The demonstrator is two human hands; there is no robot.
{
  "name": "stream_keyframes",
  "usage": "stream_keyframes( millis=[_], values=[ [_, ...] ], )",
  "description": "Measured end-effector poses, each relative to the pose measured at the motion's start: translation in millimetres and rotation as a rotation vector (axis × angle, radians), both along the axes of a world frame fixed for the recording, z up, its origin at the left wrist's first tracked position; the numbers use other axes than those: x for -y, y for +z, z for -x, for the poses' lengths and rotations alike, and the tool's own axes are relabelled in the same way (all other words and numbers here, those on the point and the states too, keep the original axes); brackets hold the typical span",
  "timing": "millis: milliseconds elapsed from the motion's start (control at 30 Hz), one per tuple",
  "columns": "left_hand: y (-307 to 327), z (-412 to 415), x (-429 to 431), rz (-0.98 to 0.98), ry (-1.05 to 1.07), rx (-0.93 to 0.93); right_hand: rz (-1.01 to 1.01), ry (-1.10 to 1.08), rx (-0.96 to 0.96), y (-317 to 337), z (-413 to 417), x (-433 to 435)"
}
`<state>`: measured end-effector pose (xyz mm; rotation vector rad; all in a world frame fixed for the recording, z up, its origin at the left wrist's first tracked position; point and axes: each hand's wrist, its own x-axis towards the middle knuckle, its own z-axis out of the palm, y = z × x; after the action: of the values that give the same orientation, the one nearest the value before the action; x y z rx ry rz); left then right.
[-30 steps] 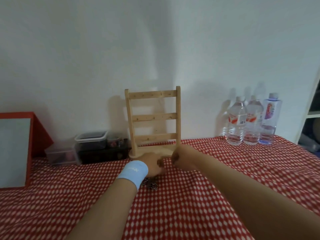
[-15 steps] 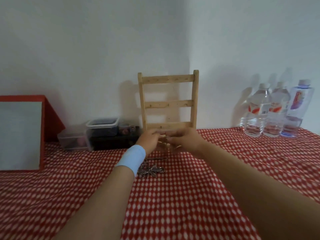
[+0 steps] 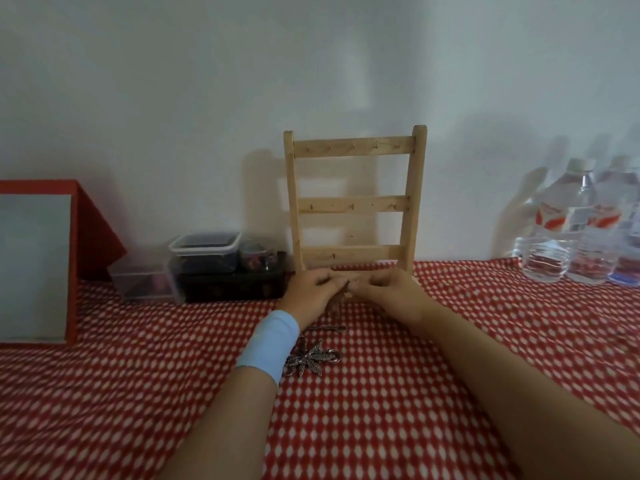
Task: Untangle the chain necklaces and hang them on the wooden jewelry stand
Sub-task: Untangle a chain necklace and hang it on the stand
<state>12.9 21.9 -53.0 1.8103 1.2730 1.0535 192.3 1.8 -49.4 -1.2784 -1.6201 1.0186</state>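
Note:
The wooden jewelry stand [image 3: 353, 204] stands upright against the wall, with three cross bars carrying small hooks, all bare. Just in front of its base my left hand [image 3: 310, 289] and my right hand [image 3: 389, 289] meet, fingertips pinched together on a thin chain that is mostly hidden between them. My left wrist wears a light blue band. Below the hands a tangle of silver chain necklaces with a leaf pendant [image 3: 311, 360] lies on the red checked tablecloth [image 3: 346, 427], and one chain strand [image 3: 327, 328] runs up toward my fingers.
Left of the stand sit a stack of plastic containers and a dark box [image 3: 214, 268]. A red-framed board [image 3: 38, 261] leans at the far left. Three water bottles [image 3: 575, 230] stand at the right against the wall.
The camera has tilted so the stand sits higher in view. My hands have lifted slightly off the cloth near the stand's base, drawing a strand up and uncovering the necklace tangle.

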Motion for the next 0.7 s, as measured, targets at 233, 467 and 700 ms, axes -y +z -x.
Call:
stream_keyframes(
  millis=[233, 467, 700],
  values=[
    [-9.2, 1.7, 4.3, -0.041, -0.001, 0.085, 0.03, 0.06, -0.133, -10.8, -8.8, -5.5],
    [-6.0, -3.9, 5.7, -0.009, -0.041, 0.104, 0.026, 0.091, -0.326, -16.5, -7.1, 0.6],
    [5.7, -7.4, 13.2, -0.118, 0.002, -0.073, 0.032, -0.001, -0.346, -14.9, -3.4, 6.0]
  ],
)
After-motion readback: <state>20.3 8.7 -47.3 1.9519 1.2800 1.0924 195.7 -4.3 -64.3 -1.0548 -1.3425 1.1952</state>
